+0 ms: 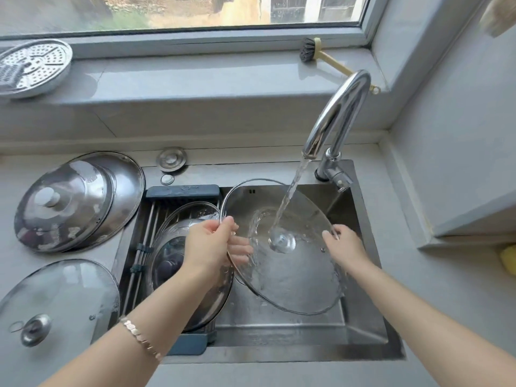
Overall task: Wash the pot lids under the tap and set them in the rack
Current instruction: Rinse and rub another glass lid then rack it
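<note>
A large glass pot lid (293,277) with a metal rim is held tilted over the steel sink (360,328). My left hand (215,244) grips its left rim and my right hand (342,243) grips its right rim. Water runs from the chrome tap (339,113) onto the lid near its knob (282,243). The dark rack (181,191) spans the sink's left side and holds a glass lid (195,212) and a steel lid (178,263), partly hidden by my left arm.
Two stacked steel lids (75,202) lie on the counter at the left. A glass lid (55,297) with a metal knob lies nearer me. A perforated steamer plate (33,67) and a dish brush (310,50) rest on the window sill. Something yellow (508,259) shows at the right edge.
</note>
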